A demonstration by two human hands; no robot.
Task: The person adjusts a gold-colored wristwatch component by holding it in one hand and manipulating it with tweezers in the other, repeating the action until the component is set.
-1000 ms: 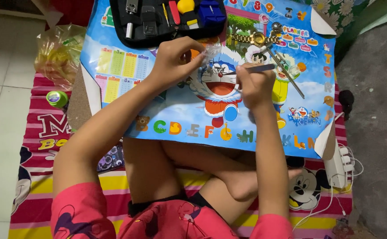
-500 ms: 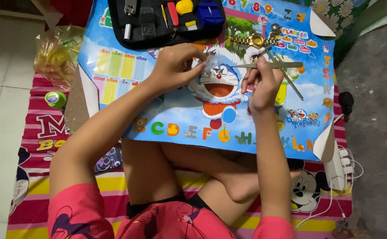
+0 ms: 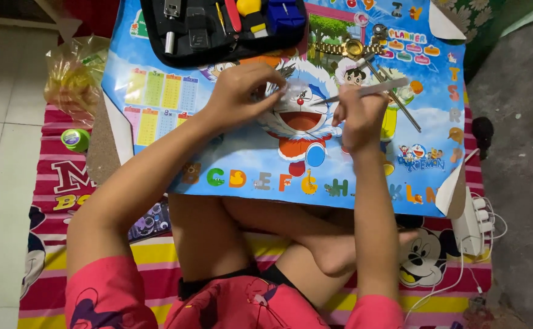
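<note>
Tool case (image 3: 217,27) behind the hands on the poster board (image 3: 278,170) — wristwatch (image 3: 348,47) to its right.

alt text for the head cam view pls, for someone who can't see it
A seated person's left hand pinches a small clear item over a cartoon poster on a low board, while the right hand holds a thin grey tool. A black tool case and gold watch lie beyond.

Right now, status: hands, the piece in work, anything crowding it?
Left hand pinching a small clear packet. Right hand gripping a slim silvery tool, tip toward the packet. Gold watch and black tool case lie beyond, apart.
</note>
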